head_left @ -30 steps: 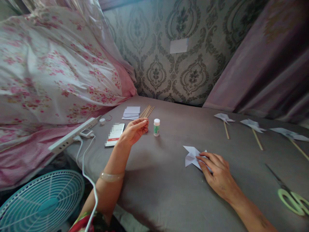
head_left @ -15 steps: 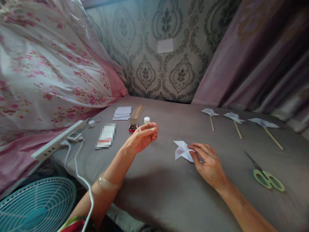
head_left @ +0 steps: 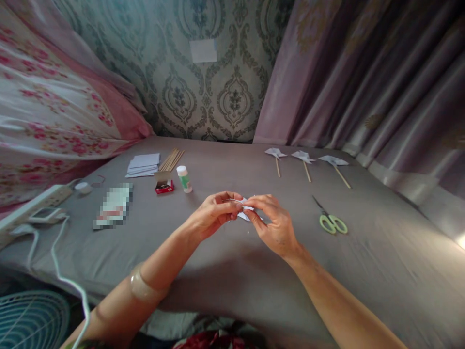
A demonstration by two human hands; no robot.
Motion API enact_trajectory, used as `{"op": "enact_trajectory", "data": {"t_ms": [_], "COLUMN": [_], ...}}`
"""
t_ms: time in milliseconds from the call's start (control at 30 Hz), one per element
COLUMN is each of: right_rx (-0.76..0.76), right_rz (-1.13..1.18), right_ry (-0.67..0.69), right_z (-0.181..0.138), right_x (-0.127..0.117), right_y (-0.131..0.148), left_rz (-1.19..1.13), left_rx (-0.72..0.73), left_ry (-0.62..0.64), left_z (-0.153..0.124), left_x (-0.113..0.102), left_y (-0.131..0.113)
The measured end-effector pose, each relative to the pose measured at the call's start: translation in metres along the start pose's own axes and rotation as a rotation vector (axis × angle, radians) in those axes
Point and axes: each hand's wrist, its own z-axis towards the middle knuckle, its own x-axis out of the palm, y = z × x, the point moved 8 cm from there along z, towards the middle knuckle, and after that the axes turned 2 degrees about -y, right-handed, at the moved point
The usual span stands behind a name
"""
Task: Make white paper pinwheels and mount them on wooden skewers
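Observation:
A folded white paper pinwheel (head_left: 245,216) is held just above the grey sheet, partly covered by fingers. My right hand (head_left: 274,225) pinches it between thumb and fingers. From the other side, my left hand (head_left: 214,213) has thumb and forefinger pressed together at the paper's middle; whatever tiny thing lies between those fingertips is too small to name. Beyond the left hand stands a white-capped bottle with a green label (head_left: 184,179). Beside it sits an open red box (head_left: 164,186) with small dark contents.
Three pinwheels on sticks (head_left: 303,157) lie at the back right, with green-handled scissors (head_left: 332,224) nearer. Back left are wooden sticks (head_left: 172,160), a paper stack (head_left: 143,166) and a blurred packet (head_left: 113,207). A power strip (head_left: 36,206) with white cables and a fan (head_left: 32,320) are at left.
My hands have come together: the right brought the pinwheel leftward to the left hand's fingertips. The view has turned right, so the bottle shows fully.

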Motion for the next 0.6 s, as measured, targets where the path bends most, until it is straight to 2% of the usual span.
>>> {"op": "enact_trajectory", "data": {"t_ms": [333,600], "right_rx": [0.071,0.120], "right_rz": [0.037,0.040], "right_ry": [0.028,0.037], "right_z": [-0.001,-0.003], "right_x": [0.002,0.008], "right_y": [-0.008,-0.016], "left_rz": [-0.070,-0.008], "left_rx": [-0.052,0.037], "left_ry": [0.014,-0.011], "left_z": [0.001,-0.002], "left_x": [0.003,0.000], "left_y": [0.009,0.008]}}
